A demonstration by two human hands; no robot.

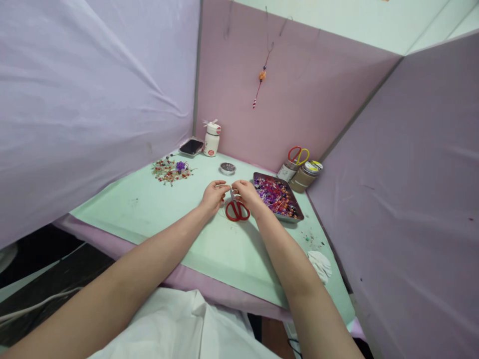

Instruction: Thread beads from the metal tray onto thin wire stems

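My left hand [215, 196] and my right hand [243, 193] are close together above the table, fingertips nearly meeting. Both have their fingers pinched, and whatever they hold is too small to make out. A faint thin line and a tiny reddish speck show just below my left hand. Red-handled scissors [238, 211] lie on the table under the hands, their blades partly hidden by my right hand. To the right of it is a metal tray [290, 219] of purple, red and orange beads [275, 195]. Behind the hands stands a small round tin [227, 168].
Strung beads with a purple cluster [180, 166] lie at the left. Farther back are a phone [191, 147] and white bottle [211, 140]. Jars [307, 175], one holding scissors [298, 155], stand back right. A white glove-like cloth [320, 266] lies near right. A beaded cord [262, 76] hangs behind.
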